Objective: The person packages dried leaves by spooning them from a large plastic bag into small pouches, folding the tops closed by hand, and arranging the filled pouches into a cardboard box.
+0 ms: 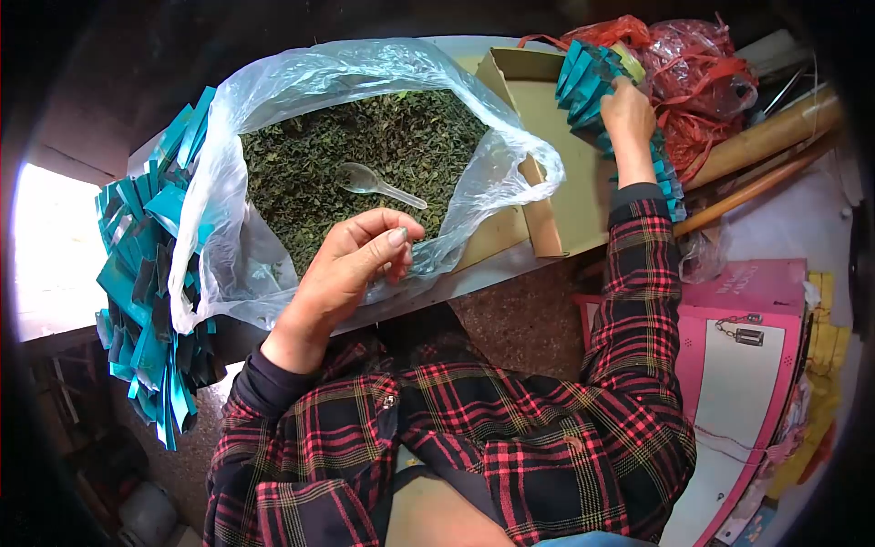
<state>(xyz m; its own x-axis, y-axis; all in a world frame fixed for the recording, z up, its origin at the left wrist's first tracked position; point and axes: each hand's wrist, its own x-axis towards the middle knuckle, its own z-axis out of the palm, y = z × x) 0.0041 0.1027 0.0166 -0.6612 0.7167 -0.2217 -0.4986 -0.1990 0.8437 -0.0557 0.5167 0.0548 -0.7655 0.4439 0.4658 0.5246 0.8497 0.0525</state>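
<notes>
Dried green leaves (301, 155) fill a large clear plastic bag (365, 64), and a clear plastic spoon (392, 190) lies on top of them. My left hand (351, 260) is raised over the bag's near edge, its fingers curled and the thumb close to them; nothing shows in it. At the upper right my right hand (627, 114) reaches onto a pile of teal packets (583, 82), fingers bent around the edge of one. The pile rests in and beside an open cardboard box (542, 205).
Many more teal packets (146, 264) hang in a heap at the left. Red plastic bags (702, 82) sit at the upper right beside wooden poles (766, 150). A pink and white cabinet (738, 365) stands at the lower right.
</notes>
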